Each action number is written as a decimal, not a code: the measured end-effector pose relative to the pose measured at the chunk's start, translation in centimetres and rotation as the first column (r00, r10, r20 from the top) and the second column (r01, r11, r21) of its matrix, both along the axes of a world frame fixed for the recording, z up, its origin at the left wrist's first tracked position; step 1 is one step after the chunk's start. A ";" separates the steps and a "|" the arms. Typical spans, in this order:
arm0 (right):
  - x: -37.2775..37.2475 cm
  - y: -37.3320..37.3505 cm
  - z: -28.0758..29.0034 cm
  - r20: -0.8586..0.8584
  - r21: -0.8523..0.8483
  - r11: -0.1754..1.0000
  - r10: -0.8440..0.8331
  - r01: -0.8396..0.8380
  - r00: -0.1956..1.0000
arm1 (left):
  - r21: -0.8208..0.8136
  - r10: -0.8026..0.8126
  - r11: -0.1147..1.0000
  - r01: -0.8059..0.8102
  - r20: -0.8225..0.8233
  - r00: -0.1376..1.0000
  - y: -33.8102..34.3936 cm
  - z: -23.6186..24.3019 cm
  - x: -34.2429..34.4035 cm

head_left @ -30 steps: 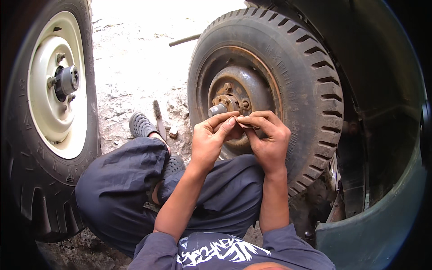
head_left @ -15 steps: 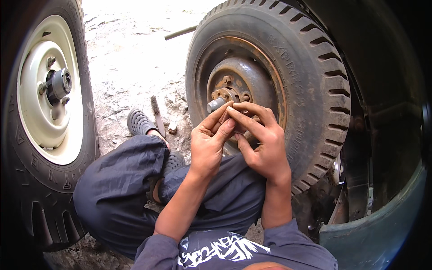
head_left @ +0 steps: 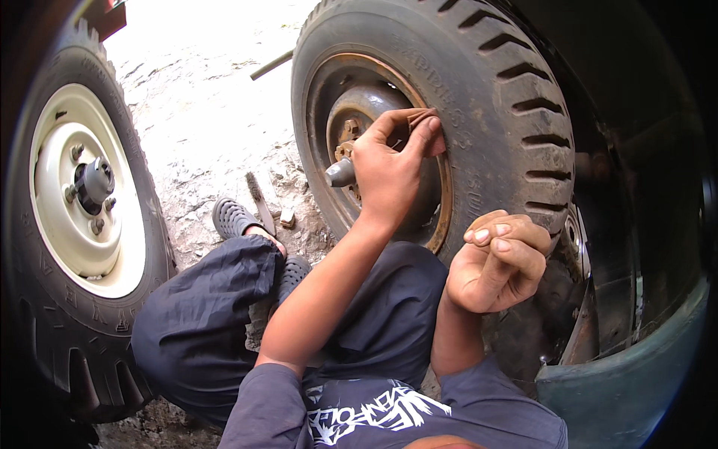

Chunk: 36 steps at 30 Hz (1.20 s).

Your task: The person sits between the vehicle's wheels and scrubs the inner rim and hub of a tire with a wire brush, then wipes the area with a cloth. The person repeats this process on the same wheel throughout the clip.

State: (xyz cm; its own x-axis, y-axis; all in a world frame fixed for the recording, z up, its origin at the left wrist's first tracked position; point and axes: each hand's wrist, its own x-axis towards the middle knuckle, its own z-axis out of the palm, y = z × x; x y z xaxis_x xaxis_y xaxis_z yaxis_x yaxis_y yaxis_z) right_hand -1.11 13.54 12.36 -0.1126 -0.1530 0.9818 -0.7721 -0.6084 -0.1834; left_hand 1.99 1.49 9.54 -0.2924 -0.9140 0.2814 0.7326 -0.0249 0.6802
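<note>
While right hand [head_left: 497, 262] withdrew, left hand [head_left: 389, 168] reached the wheel [head_left: 479, 112].

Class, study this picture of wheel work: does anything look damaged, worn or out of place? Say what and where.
The mounted wheel's rim is rusty brown along its edge and the hub looks corroded. A second wheel, cream-painted, stands off the vehicle at the left. A brush lies loose on the stony ground. Nothing looks spilled.

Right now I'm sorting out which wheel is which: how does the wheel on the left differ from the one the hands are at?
The left wheel has a clean cream rim with its nuts in place; the right wheel has a dark, rusty rim. Nobody touches the left wheel, while the left hand presses a brownish scrap against the right wheel's rim. Both wear chunky black tyres and stand upright.
</note>
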 end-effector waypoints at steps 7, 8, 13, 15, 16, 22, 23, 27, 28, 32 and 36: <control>-0.3 0.3 -0.1 0.026 -0.011 0.998 0.068 -0.068 0.997 | -0.040 0.115 0.993 -0.109 0.193 0.975 1.9 -1.3 -0.8; -0.2 0.4 0.0 0.037 -0.012 0.997 0.074 -0.073 0.997 | -0.043 0.111 0.994 -0.105 0.198 0.974 1.9 -1.1 -0.8; -0.2 0.6 0.0 0.064 -0.009 0.995 0.103 -0.103 0.993 | 0.033 0.097 0.994 -0.101 0.103 0.990 2.1 -1.0 -1.3; -0.3 1.0 0.2 0.044 0.029 0.995 0.099 -0.100 0.994 | 0.016 0.047 0.999 -0.050 0.157 0.986 3.0 -1.3 -0.5; -0.2 1.1 0.4 0.054 0.010 0.995 0.098 -0.099 0.994 | 0.008 0.026 1.000 -0.028 0.181 0.983 3.2 -1.4 -0.2; 0.1 3.5 1.9 0.066 -0.049 0.993 0.115 -0.111 0.991 | -0.043 0.077 0.997 -0.071 0.136 0.988 2.9 -1.5 -1.1; 0.2 4.0 2.3 0.080 -0.040 0.986 0.163 -0.160 0.983 | -0.022 0.059 0.998 -0.057 0.102 0.993 2.8 -1.7 -1.3; 1.0 6.0 3.7 0.247 0.025 0.987 0.149 -0.160 0.957 | -0.112 0.087 0.991 -0.071 0.142 0.986 2.8 -2.6 -0.8; 1.0 6.5 3.8 0.284 0.054 0.983 0.156 -0.178 0.946 | -0.159 0.117 0.983 -0.086 0.194 0.974 3.1 -2.5 -0.5; 0.5 8.2 4.2 0.413 0.134 0.942 0.228 -0.306 0.882 | -0.081 0.016 0.997 0.002 0.219 0.976 4.7 -2.7 -0.1; 0.5 9.3 4.8 0.481 0.342 0.864 0.176 -0.369 0.859 | -0.004 0.069 0.998 -0.070 0.185 0.980 5.0 -2.8 -1.1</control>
